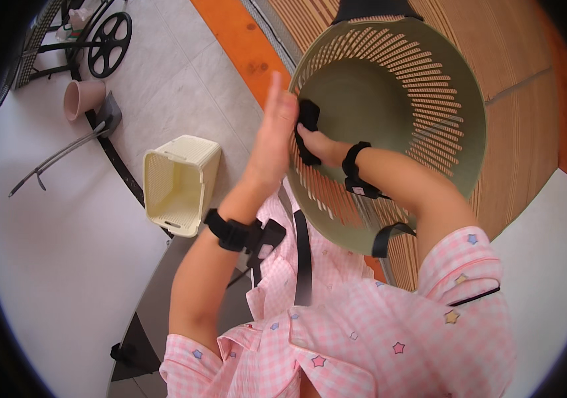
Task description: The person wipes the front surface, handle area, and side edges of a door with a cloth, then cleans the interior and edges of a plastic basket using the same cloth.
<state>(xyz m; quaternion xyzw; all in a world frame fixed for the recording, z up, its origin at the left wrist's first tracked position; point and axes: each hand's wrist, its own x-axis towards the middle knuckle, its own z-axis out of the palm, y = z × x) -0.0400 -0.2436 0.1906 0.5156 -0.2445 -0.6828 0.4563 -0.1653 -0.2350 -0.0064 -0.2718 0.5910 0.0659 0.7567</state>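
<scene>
A round olive-green plastic basket (358, 99) with slotted walls stands in front of me at the upper right. Within it, my right hand (319, 144) grips a bunched black cloth item (308, 132), possibly a sock, close to the left wall. My left hand (276, 134) is upright, its fingers extended, beside the basket's left rim; whether it touches the rim is unclear. Black fabric handles (393, 234) show at the near and far rim. Black bands with small devices are strapped around both wrists.
Under the basket lies a striped bamboo-like mat (512, 129) edged by orange wood (243, 37). On the tiled floor at left are a cream perforated plastic basket (209, 169), a pink pot (84, 99), a grey container (109, 117) with long metal tongs and a black spoked wheel (109, 45).
</scene>
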